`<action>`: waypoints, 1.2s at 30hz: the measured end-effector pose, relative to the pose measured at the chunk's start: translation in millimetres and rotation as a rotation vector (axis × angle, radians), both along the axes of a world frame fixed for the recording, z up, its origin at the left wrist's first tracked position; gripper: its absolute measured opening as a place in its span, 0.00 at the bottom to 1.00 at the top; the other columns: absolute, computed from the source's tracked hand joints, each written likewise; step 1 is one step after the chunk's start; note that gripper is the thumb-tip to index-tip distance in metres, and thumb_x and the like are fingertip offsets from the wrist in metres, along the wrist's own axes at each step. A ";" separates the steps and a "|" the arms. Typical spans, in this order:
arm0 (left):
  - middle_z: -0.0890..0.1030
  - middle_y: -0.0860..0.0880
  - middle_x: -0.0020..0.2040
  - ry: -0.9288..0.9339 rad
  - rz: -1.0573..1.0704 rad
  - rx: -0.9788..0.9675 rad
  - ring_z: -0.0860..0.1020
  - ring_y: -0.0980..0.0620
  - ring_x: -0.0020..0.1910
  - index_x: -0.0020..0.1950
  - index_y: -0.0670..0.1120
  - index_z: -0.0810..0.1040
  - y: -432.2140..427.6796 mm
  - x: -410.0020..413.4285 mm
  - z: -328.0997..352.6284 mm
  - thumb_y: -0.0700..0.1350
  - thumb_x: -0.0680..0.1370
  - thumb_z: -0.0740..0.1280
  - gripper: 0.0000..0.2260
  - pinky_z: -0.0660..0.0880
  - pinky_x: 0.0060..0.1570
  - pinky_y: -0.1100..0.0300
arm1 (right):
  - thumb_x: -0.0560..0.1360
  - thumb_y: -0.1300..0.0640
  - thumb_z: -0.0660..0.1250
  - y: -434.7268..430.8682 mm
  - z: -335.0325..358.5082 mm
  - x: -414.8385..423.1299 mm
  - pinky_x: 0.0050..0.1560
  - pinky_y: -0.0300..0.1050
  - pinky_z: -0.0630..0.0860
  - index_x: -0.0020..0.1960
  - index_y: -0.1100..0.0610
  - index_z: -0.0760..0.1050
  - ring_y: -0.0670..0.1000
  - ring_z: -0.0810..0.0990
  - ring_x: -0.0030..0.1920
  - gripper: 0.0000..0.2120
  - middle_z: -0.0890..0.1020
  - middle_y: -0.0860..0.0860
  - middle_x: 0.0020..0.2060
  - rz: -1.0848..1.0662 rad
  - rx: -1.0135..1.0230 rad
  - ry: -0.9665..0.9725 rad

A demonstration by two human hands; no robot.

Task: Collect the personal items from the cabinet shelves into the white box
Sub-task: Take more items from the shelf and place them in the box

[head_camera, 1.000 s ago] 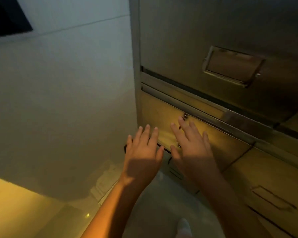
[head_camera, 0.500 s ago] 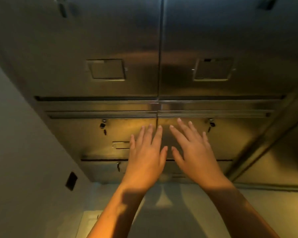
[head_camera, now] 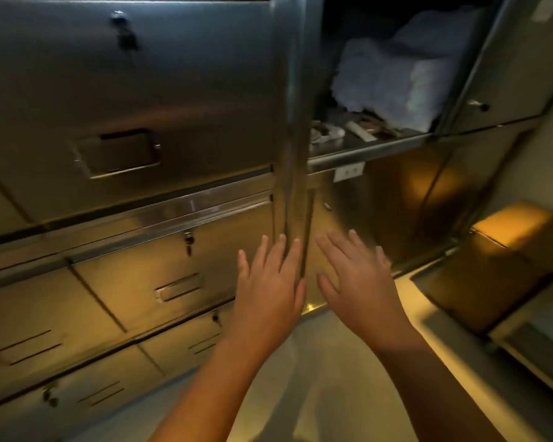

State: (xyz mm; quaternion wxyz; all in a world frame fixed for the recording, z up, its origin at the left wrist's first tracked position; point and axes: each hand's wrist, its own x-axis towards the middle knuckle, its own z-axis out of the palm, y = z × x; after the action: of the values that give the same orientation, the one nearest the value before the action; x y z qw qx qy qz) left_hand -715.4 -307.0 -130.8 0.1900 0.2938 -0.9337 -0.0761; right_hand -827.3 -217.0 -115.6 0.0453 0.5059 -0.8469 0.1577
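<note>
Both hands are found empty: the left hand [head_camera: 268, 295] and the right hand [head_camera: 358, 282] are held flat with fingers straight and slightly spread, palms turned toward the cabinet; contact with the metal cannot be confirmed. A vertical post [head_camera: 292, 122] is noted directly beyond the left fingertips. A key [head_camera: 189, 242] is seen hanging in a lock just left of the left hand, where a sleeve or wrist could be snagged. The task's small items [head_camera: 329, 134] are located above the right hand and slightly to its right, on the open shelf [head_camera: 364, 151], close to its front lip; their kinds cannot be made out in the dim light. A pale bundle of cloth [head_camera: 393, 78] is stacked above and behind them. It is judged that a reach upward could sweep the front pieces off the lip, or that the cloth could be dragged forward and the pieces carried down with it. An open door [head_camera: 511, 65] stands further right of the right hand, and a knock against its edge is considered possible. A brown box [head_camera: 479, 282] is noted low to the right; the white box cannot be identified, so a misplaced deposit is a further risk.
</note>
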 end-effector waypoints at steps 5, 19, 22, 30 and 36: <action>0.51 0.51 0.76 0.031 -0.149 0.118 0.44 0.52 0.74 0.75 0.53 0.49 46.8 -105.2 1.2 0.53 0.80 0.54 0.25 0.35 0.66 0.52 | 0.78 0.47 0.57 53.5 -1.1 -87.5 0.70 0.59 0.51 0.73 0.46 0.55 0.53 0.51 0.74 0.26 0.58 0.46 0.74 -0.154 -0.001 0.003; 0.44 0.51 0.77 -0.030 -0.175 0.100 0.39 0.52 0.74 0.75 0.53 0.45 13.4 -285.0 -26.5 0.52 0.80 0.52 0.26 0.33 0.64 0.54 | 0.78 0.46 0.56 41.5 -29.9 -261.6 0.71 0.56 0.49 0.73 0.46 0.57 0.52 0.52 0.74 0.25 0.59 0.46 0.73 -0.293 0.012 -0.047; 0.46 0.50 0.77 -0.003 -0.177 0.070 0.40 0.52 0.74 0.75 0.52 0.46 -25.2 -327.1 -30.1 0.51 0.80 0.53 0.26 0.33 0.64 0.55 | 0.78 0.47 0.56 5.5 -28.1 -304.6 0.71 0.56 0.49 0.73 0.47 0.57 0.52 0.52 0.74 0.25 0.59 0.46 0.73 -0.284 0.011 -0.035; 0.48 0.49 0.77 0.045 -0.155 0.023 0.42 0.52 0.74 0.75 0.51 0.47 -133.0 -434.7 -11.9 0.51 0.79 0.53 0.26 0.36 0.67 0.52 | 0.79 0.48 0.55 -100.3 -1.9 -409.9 0.72 0.55 0.46 0.74 0.46 0.52 0.50 0.47 0.74 0.26 0.55 0.45 0.75 -0.243 -0.012 -0.044; 0.45 0.50 0.77 -0.029 -0.117 0.030 0.40 0.50 0.74 0.75 0.52 0.46 -177.8 -487.9 -12.4 0.51 0.80 0.53 0.26 0.35 0.66 0.52 | 0.79 0.47 0.54 -144.8 -10.1 -467.1 0.72 0.54 0.45 0.74 0.45 0.51 0.50 0.47 0.74 0.25 0.53 0.45 0.75 -0.204 0.017 -0.079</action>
State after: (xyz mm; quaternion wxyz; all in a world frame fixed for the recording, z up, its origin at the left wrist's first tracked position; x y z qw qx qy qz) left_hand -1203.3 -484.8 -143.2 0.1673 0.2425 -0.9507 -0.0966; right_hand -1294.4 -361.8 -125.7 0.0235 0.4108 -0.8964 0.1650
